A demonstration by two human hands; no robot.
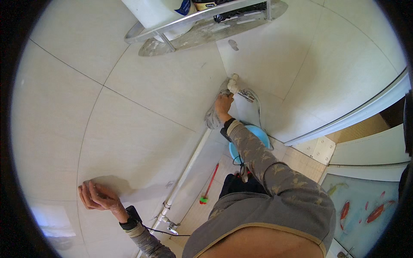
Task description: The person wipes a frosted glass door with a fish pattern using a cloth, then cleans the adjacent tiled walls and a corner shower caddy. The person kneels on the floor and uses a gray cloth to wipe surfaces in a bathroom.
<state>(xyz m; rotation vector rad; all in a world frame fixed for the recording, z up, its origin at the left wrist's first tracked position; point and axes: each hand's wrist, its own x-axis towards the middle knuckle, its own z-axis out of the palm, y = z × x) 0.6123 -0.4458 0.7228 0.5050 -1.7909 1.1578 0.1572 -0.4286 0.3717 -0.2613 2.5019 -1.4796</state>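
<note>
My right hand [225,104] grips a wet-looking grey cloth [213,116] draped over a white wall pipe [197,154], close to the corner of the tiled walls. Just beyond the fingers are a pale pipe fitting [233,84] and a metal tap [246,95] with a thin hose hanging from it. Far to the left, my left hand [100,196] is at the wall tiles [138,145], its fingers loosely curled and nothing visible in them. Whether that hand touches the wall I cannot tell. Both wrists wear black bands.
A metal corner shelf [193,35] holding a white container [155,14] juts out above. Below my right arm stands a blue basin [258,132]. A red-handled brush [211,183] leans low by the wall. Another tap [172,227] branches off the pipe; a fish-patterned door panel [361,200] is at right.
</note>
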